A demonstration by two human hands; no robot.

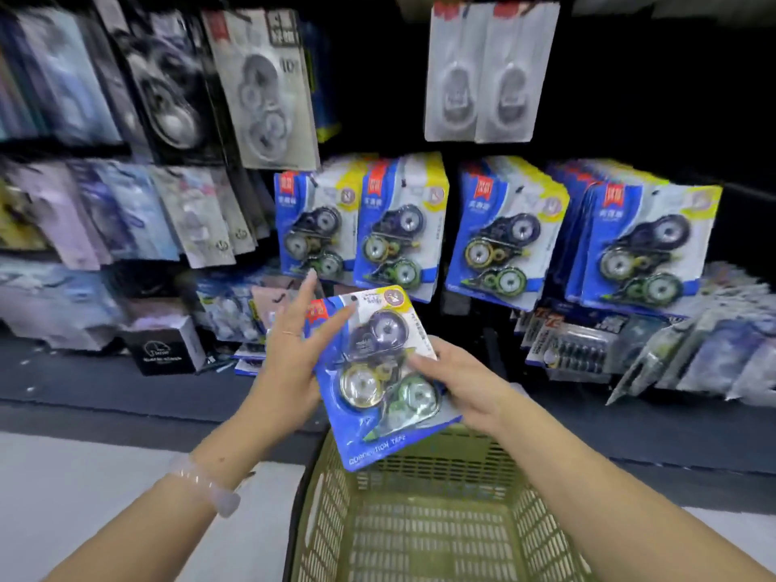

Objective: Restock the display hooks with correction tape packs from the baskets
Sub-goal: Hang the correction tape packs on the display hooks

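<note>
Dark shop display wall (630,98) fills the head view, hung with blurry stationery cards, and from about 12 to 2 o'clock there's a row of matching blue-and-yellow correction tape packs on hooks (508,233), several stacks deep and sitting close side by side. Dead centre, a blue carded blister pack with three round tape dispensers (378,371) is held up over the olive-green plastic mesh basket (428,527) at 6 o'clock, which shows no other packs in the part I can see. The right hand (466,380) has hold of it, thumb across the front of the blister and fingers tucked behind the card's right edge. The left hand (289,363) is mostly spread, fingers straight and fanned, just touching the pack's top left corner near the red label, more steadying than gripping. If I were doing this, I'd say the trick is getting the hang hole at the top of the card squared up first: slide the left fingers up to pinch the top edge, keep the card upright, then feed it straight onto whichever hook has room so it doesn't knock its neighbours. Down at 9 o'clock a small black box (168,350) sits on the dark base ledge (84,384), pale floor (63,476) below it.
</note>
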